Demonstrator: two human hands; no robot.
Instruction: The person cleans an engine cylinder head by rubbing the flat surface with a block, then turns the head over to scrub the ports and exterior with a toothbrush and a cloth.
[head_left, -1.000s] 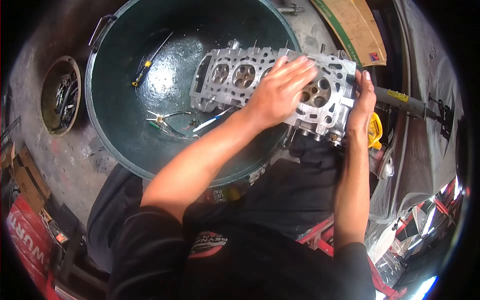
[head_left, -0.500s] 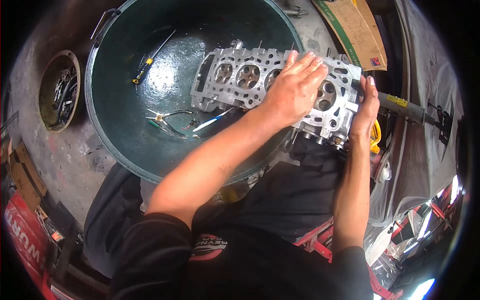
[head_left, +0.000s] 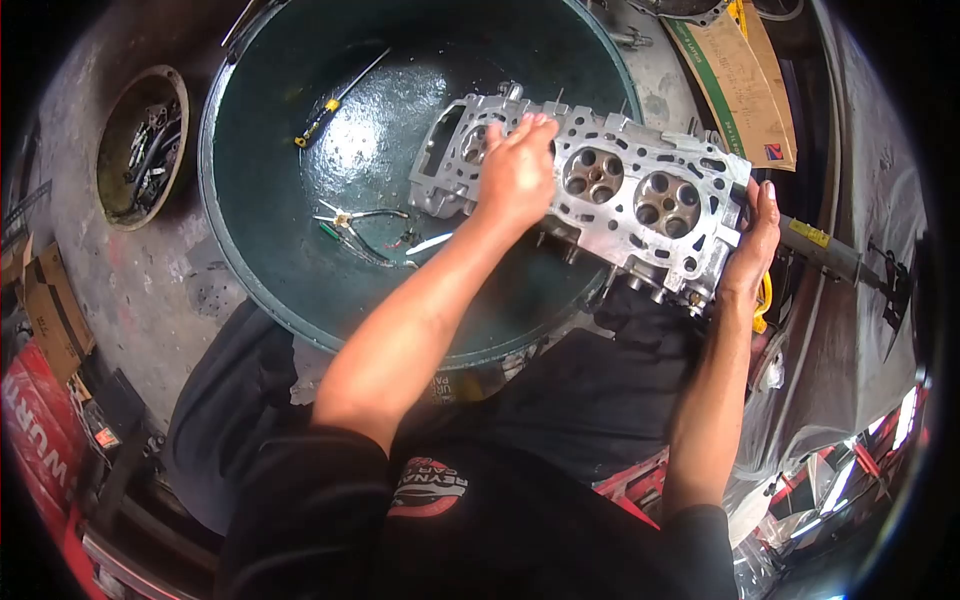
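Note:
A grey metal cylinder head (head_left: 625,190) lies face up and slanted, over the right part of a dark green round tub. My left hand (head_left: 518,175) presses on its upper face near the left end, knuckles up and fingers bent together; what lies under them is hidden. At the right end, my right hand (head_left: 752,245) grips the side of the cylinder head, thumb up along the edge. Two round chambers with valve holes show between my hands.
The tub (head_left: 290,300) holds a yellow-black screwdriver (head_left: 325,120), pliers (head_left: 345,225) and a white-handled tool (head_left: 430,243). A bowl of metal parts (head_left: 150,165) stands left, cardboard (head_left: 745,95) upper right. A grey bar (head_left: 830,250) extends right of the cylinder head.
My left hand has slid leftward along the cylinder head, uncovering the chambers on the right, and its fingers look more bent. The view has shifted; my right hand still holds the end.

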